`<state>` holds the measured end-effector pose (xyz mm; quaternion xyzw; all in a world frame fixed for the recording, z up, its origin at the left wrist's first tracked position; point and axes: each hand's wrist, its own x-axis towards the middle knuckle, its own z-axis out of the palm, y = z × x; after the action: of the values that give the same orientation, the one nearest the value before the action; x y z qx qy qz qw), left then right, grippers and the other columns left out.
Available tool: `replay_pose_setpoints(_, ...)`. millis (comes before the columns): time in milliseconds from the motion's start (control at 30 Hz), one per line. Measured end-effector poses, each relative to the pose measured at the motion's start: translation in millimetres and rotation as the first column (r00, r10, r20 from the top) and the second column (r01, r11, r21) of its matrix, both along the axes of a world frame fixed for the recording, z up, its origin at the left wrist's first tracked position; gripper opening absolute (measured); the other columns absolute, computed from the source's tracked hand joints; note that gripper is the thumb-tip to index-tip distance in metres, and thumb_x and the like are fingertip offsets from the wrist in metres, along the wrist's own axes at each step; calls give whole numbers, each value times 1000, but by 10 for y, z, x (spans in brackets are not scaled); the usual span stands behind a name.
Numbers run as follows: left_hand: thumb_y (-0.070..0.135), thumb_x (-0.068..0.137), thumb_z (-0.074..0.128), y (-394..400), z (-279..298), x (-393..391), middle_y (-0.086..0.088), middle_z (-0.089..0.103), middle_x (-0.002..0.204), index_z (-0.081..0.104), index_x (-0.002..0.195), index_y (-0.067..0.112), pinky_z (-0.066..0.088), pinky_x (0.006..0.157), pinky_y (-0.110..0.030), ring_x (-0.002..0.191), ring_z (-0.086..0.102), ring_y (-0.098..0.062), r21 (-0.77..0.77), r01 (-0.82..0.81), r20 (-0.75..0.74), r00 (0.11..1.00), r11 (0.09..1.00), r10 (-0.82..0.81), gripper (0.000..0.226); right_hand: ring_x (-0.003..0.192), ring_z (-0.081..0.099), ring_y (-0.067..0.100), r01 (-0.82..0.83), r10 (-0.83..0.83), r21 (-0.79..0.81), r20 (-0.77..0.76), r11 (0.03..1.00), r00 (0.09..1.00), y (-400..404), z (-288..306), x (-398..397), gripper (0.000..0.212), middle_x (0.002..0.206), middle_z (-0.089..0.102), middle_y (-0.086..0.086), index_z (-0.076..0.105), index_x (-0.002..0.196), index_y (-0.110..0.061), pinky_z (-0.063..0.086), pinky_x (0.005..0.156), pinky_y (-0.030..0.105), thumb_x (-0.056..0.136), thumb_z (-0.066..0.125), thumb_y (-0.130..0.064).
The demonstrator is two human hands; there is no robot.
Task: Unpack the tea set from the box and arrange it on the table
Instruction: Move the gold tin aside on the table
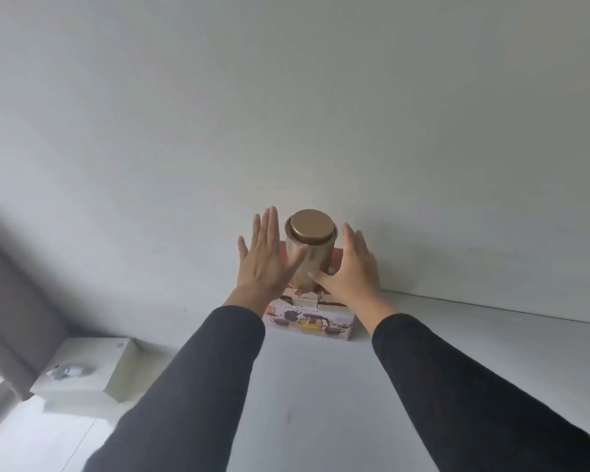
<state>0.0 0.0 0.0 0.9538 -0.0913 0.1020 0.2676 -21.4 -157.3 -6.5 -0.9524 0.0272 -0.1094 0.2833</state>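
Both hands out front, fingers straight and spread wide. Left hand (pixel 263 258) sits at 9 o'clock of the tin (pixel 309 248), thumb across its side; right hand (pixel 353 267) at 3 o'clock, thumb touching the tin low down. Flanking it, neither curled round it. Can't tell if the palms actually press the wall.

Tin stands upright on top of the tea set box (pixel 312 318), which lies on the table (pixel 321 386) against the wall (pixel 286 97), at 12 o'clock from the person.

Progress: barely begun, by my read. Box looks shut, tab at its front edge, nothing unpacked on the table. Tin likely has to come off first; then open, unpack, arrange. All left.

Materials: tin is a smooth, round, gold-brown metal cylinder with a flat recessed lid, probably slick. Box is printed card, flat rectangle, teapot and cups pictured on the front. Table matte white. Sleeves (pixel 191 386) dark, soft knit. White boxy unit (pixel 92 366) at 8 o'clock, grey curtain (pixel 11 301) beside it.
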Motion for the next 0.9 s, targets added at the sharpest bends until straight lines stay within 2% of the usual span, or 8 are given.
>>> replay_pose_setpoints(67, 68, 88, 31, -12, -52, 101, 5, -8, 160, -15, 150, 18, -5, 117, -49, 146, -13, -12, -22, 57, -37, 998, 998, -57, 93, 141, 25, 26, 24, -24, 51, 3, 998, 1000, 51, -46, 122, 104, 151, 29, 7, 16, 148, -17, 26, 113, 46, 69, 74, -52)
replay_pose_setpoints(133, 68, 87, 37, -23, -121, 160, 5, 0, 161, -17, 150, 19, -4, 117, -50, 147, -6, -12, -74, 117, -70, 990, 990, -123, 96, 122, 48, 25, 37, -43, 102, 50, 994, 998, 79, -115, 183, 98, 131, 47, 3, 28, 141, -24, 41, 101, 48, 61, 74, -56)
replay_pose_setpoints(167, 67, 86, 40, -36, -162, 182, 5, 4, 161, -18, 149, 18, -3, 116, -50, 148, -1, -13, -100, 139, -77, 986, 985, -147, 98, 115, 52, 23, 36, -45, 123, 73, 992, 996, 92, -164, 212, 94, 124, 50, 0, 32, 138, -26, 45, 96, 47, 59, 74, -56)
replay_pose_setpoints(300, 67, 83, 46, -68, -254, 257, 3, 21, 158, -16, 150, 16, 7, 117, -51, 144, 23, -16, -120, 127, -65, 989, 985, -135, 104, 112, 54, 21, 15, -38, 162, 138, 987, 990, 131, -221, 230, 85, 122, 57, -2, 39, 133, -23, 47, 93, 44, 61, 78, -45)
replay_pose_setpoints(500, 60, 86, 50, -245, -173, 210, 0, 37, 150, -7, 151, 11, 12, 113, -35, 128, 46, -20, -42, 146, 25, 989, 988, -145, 99, 110, 58, 22, 16, -55, 163, 240, 986, 969, -42, -194, 142, 79, 121, 60, 1, 44, 132, -16, 48, 91, 40, 65, 77, -39)
replay_pose_setpoints(700, 64, 84, 47, -962, 52, 47, -1, 31, 154, -7, 151, 13, 12, 118, -43, 135, 40, -18, -5, 236, 93, 968, 972, -235, 100, 116, 56, 23, 93, -131, 135, 315, 987, 940, -737, 1, -140, 80, 126, 57, 2, 43, 134, -12, 48, 91, 41, 66, 76, -39)
replay_pose_setpoints(900, 60, 87, 48, -2344, 129, -282, -1, 18, 159, -9, 151, 11, 14, 117, -46, 143, 26, -17, -40, 370, 98, 926, 928, -365, 98, 113, 56, 20, 221, -238, 88, 345, 971, 908, -2064, 88, -587, 81, 125, 57, 0, 43, 135, -13, 48, 90, 41, 65, 75, -42)
